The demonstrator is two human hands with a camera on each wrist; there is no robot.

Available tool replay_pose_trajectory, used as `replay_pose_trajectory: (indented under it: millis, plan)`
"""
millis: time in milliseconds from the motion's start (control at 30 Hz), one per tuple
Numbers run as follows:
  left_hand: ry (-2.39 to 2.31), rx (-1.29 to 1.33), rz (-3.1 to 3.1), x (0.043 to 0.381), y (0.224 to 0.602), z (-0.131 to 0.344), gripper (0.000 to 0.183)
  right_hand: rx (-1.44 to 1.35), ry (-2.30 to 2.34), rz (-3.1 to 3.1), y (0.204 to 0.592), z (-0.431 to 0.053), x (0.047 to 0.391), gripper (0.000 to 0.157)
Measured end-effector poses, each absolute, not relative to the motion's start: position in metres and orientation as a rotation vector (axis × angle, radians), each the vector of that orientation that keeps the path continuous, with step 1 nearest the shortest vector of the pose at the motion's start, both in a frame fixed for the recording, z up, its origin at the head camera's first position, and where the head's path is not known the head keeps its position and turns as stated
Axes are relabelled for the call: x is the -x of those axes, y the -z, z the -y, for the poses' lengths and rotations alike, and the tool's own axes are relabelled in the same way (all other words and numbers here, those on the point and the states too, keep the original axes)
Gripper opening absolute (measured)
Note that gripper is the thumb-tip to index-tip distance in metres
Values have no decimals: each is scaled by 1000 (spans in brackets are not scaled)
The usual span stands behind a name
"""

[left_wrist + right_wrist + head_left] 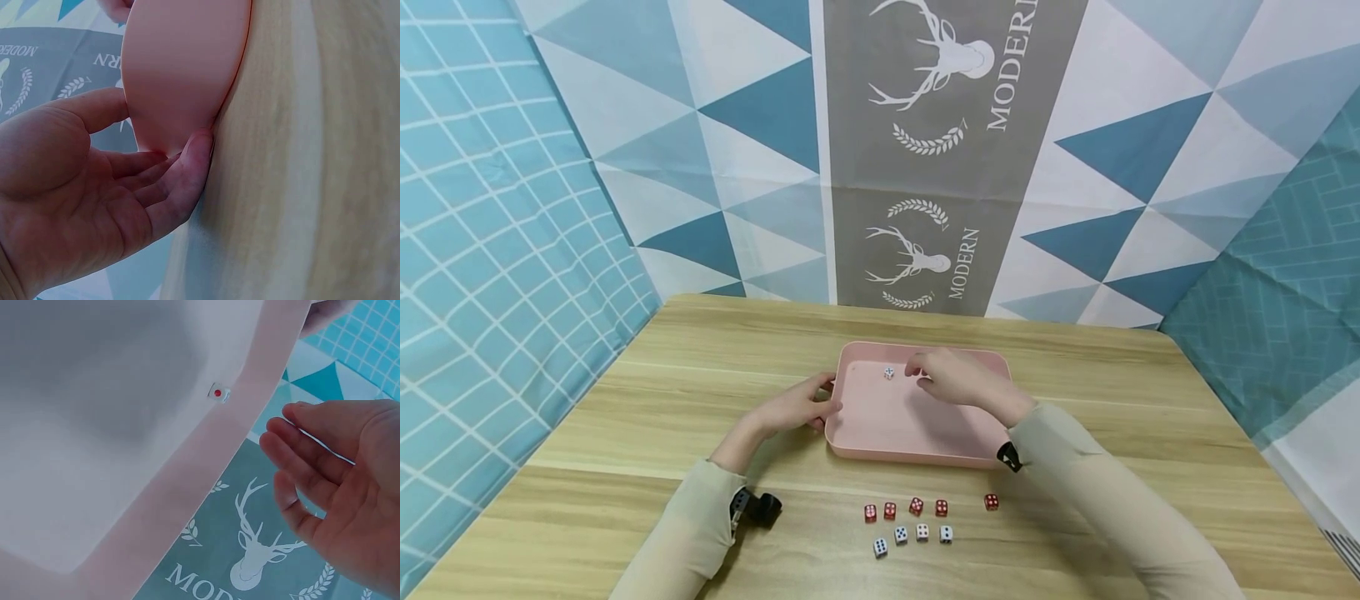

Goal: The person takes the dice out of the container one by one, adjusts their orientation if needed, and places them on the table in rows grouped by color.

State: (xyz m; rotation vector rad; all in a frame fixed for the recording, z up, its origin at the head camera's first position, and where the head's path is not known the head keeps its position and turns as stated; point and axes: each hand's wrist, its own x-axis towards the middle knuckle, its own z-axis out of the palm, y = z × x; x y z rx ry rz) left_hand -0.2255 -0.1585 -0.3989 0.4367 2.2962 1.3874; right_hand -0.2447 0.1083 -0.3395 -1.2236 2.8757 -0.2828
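Observation:
A shallow pink tray point(917, 457) lies on the table. My left hand point(793, 407) grips its left side, thumb over the rim and fingers against the outer wall; the left wrist view shows those fingers point(181, 169) low on the pink wall. Inside the tray, near the far wall, sits one white die point(889, 373), its red single pip visible in the right wrist view. My right hand point(958, 379) hovers over the tray, to the right of that die, with loosely bent fingers point(300, 459) and nothing between them.
In front of the tray is a loose row of several red dice point(916, 506), one farther right point(992, 502). Nearer still lie several white dice point(922, 532). Patterned cloth point(760, 208) hangs behind the wooden table point(647, 425).

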Motion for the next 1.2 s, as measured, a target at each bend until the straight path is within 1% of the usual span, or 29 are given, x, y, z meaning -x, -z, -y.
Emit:
replay_pose_trajectory:
  millis: [200,433,733,1000,1100,1200]
  plan:
    - [-1397,-434,-2291,226,399,159,56,1299,266,-2852,337,-103,255,19]
    - [-1397,-453,-2275,227,399,160,57,1344,206,-2825,336,-96,266,24]
    - [-1392,-448,-2281,227,399,159,56,1408,205,-2698,352,-87,277,28]
    - [-1387,-453,-2272,225,401,157,56,1292,184,-2623,361,-85,274,33]
    - [-1400,-439,-2273,225,401,158,56,1273,184,-2646,362,-84,274,30]
    - [-1402,-439,-2276,226,401,159,56,1226,156,-2671,364,-83,275,24]
